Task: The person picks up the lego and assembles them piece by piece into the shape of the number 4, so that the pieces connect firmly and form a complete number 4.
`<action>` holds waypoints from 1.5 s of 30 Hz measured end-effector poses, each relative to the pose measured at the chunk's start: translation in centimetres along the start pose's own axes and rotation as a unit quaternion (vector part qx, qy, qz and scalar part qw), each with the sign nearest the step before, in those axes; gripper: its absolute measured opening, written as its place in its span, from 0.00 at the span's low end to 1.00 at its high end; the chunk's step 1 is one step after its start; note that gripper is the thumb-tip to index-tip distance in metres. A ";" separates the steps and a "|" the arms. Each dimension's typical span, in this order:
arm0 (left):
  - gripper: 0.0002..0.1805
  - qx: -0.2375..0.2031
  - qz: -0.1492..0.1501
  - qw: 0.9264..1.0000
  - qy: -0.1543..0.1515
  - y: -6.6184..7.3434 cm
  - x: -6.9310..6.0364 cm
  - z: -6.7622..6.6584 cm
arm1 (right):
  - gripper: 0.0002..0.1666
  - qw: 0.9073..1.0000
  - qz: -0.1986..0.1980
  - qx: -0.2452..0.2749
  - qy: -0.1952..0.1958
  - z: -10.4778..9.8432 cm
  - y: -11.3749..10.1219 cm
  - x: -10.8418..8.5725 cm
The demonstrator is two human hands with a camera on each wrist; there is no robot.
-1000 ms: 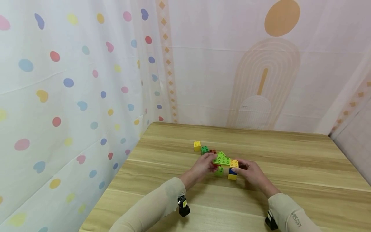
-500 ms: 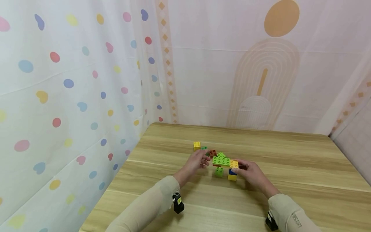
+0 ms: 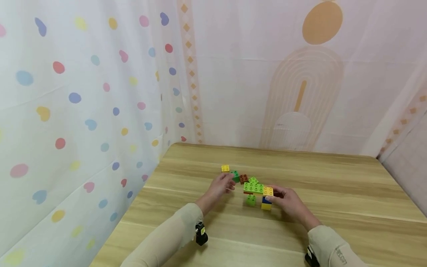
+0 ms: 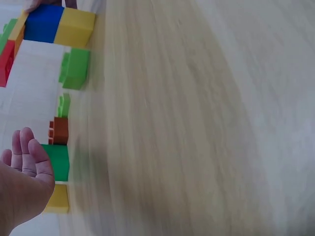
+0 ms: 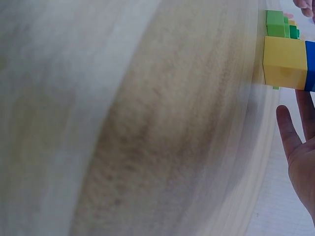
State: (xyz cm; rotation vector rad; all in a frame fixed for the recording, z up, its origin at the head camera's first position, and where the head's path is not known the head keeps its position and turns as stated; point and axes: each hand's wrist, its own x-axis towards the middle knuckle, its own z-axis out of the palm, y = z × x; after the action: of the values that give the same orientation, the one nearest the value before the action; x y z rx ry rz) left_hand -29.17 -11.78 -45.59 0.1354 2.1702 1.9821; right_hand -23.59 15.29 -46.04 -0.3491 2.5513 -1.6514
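My right hand (image 3: 289, 200) holds the right end of a toy-brick build by its stack: a yellow-orange brick (image 3: 268, 191) above a blue brick (image 3: 266, 201) and a yellow brick (image 5: 284, 63). From the stack's top a long lime-green brick (image 3: 253, 188) reaches left, with a red brick (image 4: 6, 64) under its far end. My left hand (image 3: 220, 187), fingers loosely bent and holding nothing, is beside the dark green brick (image 4: 60, 162). In the head view it partly covers that brick; contact cannot be told.
Loose bricks run diagonally across the wooden table (image 3: 320, 174): a yellow one (image 3: 225, 168), a brown one (image 3: 244, 178) and a lime-green one (image 3: 253, 180). Another lime-green brick (image 3: 251, 200) sits near the raised long brick. Patterned curtains (image 3: 233, 92) stand behind and at the left.
My left hand has let go of the build's left end and moved left to the dark green brick. My right hand keeps its hold on the stack, nearly still.
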 end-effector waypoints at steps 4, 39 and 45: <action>0.21 0.026 -0.001 1.000 -0.003 -0.6 0.6 -0.2 | 0.27 1.000 0.004 0.001 0.003 0.1 0.0 0.0; 0.16 0.132 0.025 0.985 -0.106 -0.8 5.9 1.2 | 0.30 1.000 -0.001 0.010 0.011 0.2 0.9 0.3; 0.16 0.183 0.038 0.976 -0.111 -0.7 7.1 1.5 | 0.30 1.000 -0.001 0.018 0.007 0.1 0.8 0.5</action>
State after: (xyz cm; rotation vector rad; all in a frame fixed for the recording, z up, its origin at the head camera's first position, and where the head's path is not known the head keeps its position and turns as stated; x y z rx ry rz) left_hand -35.77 -8.98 -47.00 0.4773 2.3800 1.4953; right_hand -24.15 15.39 -46.76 -0.3387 2.5296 -1.7033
